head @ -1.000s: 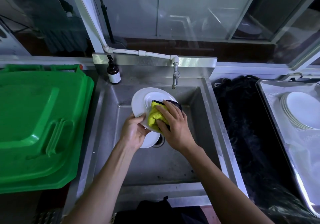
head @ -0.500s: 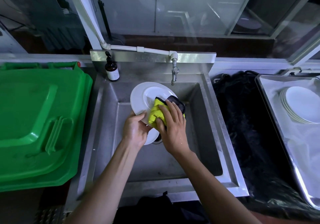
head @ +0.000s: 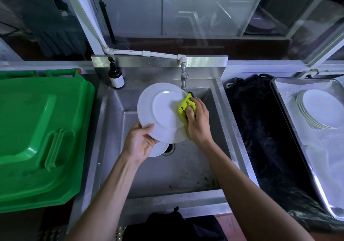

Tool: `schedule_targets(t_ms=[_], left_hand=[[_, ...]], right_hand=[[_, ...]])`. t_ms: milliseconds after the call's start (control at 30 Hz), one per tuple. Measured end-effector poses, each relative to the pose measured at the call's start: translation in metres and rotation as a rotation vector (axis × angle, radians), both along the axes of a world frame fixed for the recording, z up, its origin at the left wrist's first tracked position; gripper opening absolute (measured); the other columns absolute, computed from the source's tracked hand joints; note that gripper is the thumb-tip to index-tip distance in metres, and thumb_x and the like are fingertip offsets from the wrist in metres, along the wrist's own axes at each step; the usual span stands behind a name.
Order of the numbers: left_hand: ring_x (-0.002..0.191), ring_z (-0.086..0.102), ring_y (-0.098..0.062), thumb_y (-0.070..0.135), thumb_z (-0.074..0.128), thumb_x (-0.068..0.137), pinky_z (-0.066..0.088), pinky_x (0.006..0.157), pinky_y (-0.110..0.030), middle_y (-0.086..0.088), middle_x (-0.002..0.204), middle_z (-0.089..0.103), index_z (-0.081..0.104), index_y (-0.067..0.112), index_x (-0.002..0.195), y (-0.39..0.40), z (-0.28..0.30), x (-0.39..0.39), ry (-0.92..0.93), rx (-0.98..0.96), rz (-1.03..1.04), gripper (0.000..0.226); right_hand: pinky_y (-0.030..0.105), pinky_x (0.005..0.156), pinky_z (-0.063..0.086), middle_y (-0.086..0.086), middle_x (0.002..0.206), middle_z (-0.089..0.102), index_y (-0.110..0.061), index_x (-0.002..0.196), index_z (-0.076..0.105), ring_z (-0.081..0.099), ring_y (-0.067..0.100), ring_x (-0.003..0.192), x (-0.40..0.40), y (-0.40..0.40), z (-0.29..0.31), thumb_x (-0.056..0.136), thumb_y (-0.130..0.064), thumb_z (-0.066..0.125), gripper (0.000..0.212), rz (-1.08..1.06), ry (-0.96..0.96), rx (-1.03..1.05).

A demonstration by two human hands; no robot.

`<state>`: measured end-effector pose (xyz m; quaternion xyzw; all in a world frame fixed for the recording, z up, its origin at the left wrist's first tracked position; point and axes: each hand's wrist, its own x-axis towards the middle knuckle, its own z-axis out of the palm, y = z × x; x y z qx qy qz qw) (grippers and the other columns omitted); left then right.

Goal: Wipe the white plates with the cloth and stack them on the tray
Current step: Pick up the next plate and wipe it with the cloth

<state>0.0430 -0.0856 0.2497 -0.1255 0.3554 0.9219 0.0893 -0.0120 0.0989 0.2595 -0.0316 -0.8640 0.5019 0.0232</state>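
A green bin lid (head: 37,138) fills the far left, beside the steel sink (head: 186,170), where a dark pump bottle (head: 115,75) stands on the back ledge left of the tap (head: 184,77). Over the basin the left hand (head: 138,144) grips the lower left rim of a white plate (head: 160,110) — thumb curled on top, fingers hidden underneath — and the plate is tilted toward the camera. A second white plate (head: 158,149) lies below it in the basin, next to the drain. The right hand (head: 198,121) curls round a yellow-green cloth (head: 186,106), pressing it against the held plate's right edge. Further right lies a black mass of material (head: 260,129), then a metal tray (head: 290,118) holding a stack of white plates (head: 320,108) — well apart from the sink.
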Motion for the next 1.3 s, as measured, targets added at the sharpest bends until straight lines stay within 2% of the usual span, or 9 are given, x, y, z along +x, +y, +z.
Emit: schedule_targets(t_ms=[133, 367, 467, 667, 933, 1100, 1200, 1300], left_hand=[[0.116, 0.064, -0.036, -0.003, 0.057, 0.085, 0.059, 0.09, -0.05, -0.016, 0.123, 0.069, 0.068, 0.008, 0.119, -0.004, -0.005, 0.002, -0.019, -0.032, -0.029, 0.038], [0.102, 0.07, -0.035, 0.002, 0.062, 0.077, 0.061, 0.073, -0.049, -0.016, 0.114, 0.073, 0.063, 0.002, 0.12, -0.007, -0.006, 0.005, -0.045, -0.143, -0.114, 0.043], [0.098, 0.071, -0.036, 0.001, 0.063, 0.077, 0.06, 0.069, -0.047, -0.017, 0.112, 0.073, 0.064, 0.001, 0.12, -0.008, -0.005, 0.005, -0.038, -0.178, -0.157, 0.043], [0.094, 0.071, -0.035, -0.001, 0.064, 0.077, 0.06, 0.071, -0.046, -0.018, 0.107, 0.073, 0.075, 0.007, 0.105, -0.003, -0.006, 0.002, -0.025, -0.218, -0.183, 0.031], [0.087, 0.071, -0.026, -0.004, 0.066, 0.072, 0.059, 0.068, -0.037, -0.01, 0.092, 0.073, 0.079, 0.011, 0.093, 0.005, -0.008, 0.002, -0.008, -0.275, -0.203, 0.029], [0.086, 0.069, -0.03, 0.001, 0.065, 0.073, 0.056, 0.065, -0.038, -0.013, 0.094, 0.072, 0.077, 0.012, 0.098, 0.002, -0.011, 0.007, -0.039, -0.314, -0.186, 0.03], [0.096, 0.07, -0.033, 0.004, 0.067, 0.076, 0.058, 0.072, -0.043, -0.018, 0.109, 0.072, 0.074, 0.011, 0.108, 0.0, -0.011, 0.01, -0.05, -0.296, -0.2, 0.034], [0.1, 0.068, -0.037, 0.004, 0.068, 0.075, 0.055, 0.08, -0.047, -0.021, 0.115, 0.071, 0.072, 0.009, 0.113, -0.002, -0.009, 0.009, -0.067, -0.302, -0.17, 0.039]], right_hand=[[0.047, 0.12, 0.023, -0.005, 0.155, 0.038, -0.022, 0.147, 0.045, 0.026, 0.013, 0.144, -0.011, 0.003, 0.001, 0.107, -0.029, 0.041, 0.041, 0.026, 0.002, 0.03], [0.05, 0.114, 0.024, -0.013, 0.155, 0.037, -0.033, 0.142, 0.049, 0.024, 0.011, 0.144, -0.023, -0.003, 0.011, 0.105, -0.031, 0.043, 0.038, 0.124, 0.07, 0.133], [0.05, 0.113, 0.022, -0.011, 0.155, 0.038, -0.032, 0.142, 0.051, 0.024, 0.012, 0.144, -0.024, -0.008, 0.016, 0.103, -0.036, 0.04, 0.04, 0.203, 0.126, 0.181], [0.051, 0.115, 0.019, -0.01, 0.152, 0.043, -0.028, 0.137, 0.057, 0.026, 0.012, 0.145, -0.009, -0.033, 0.02, 0.1, -0.035, 0.043, 0.041, 0.292, 0.257, 0.225], [0.056, 0.116, 0.014, -0.006, 0.154, 0.042, -0.024, 0.136, 0.059, 0.023, 0.018, 0.15, 0.02, -0.053, 0.01, 0.099, -0.031, 0.049, 0.039, 0.443, 0.382, 0.281], [0.054, 0.115, 0.017, -0.006, 0.151, 0.045, -0.023, 0.134, 0.06, 0.026, 0.015, 0.148, 0.006, -0.044, 0.011, 0.103, -0.033, 0.047, 0.035, 0.464, 0.341, 0.262], [0.048, 0.114, 0.019, -0.008, 0.147, 0.047, -0.026, 0.134, 0.06, 0.031, 0.013, 0.144, -0.008, -0.037, 0.011, 0.103, -0.036, 0.044, 0.036, 0.414, 0.309, 0.247], [0.041, 0.108, 0.024, -0.012, 0.145, 0.048, -0.03, 0.134, 0.059, 0.034, 0.009, 0.139, -0.017, -0.032, 0.008, 0.104, -0.041, 0.04, 0.037, 0.348, 0.265, 0.215]])
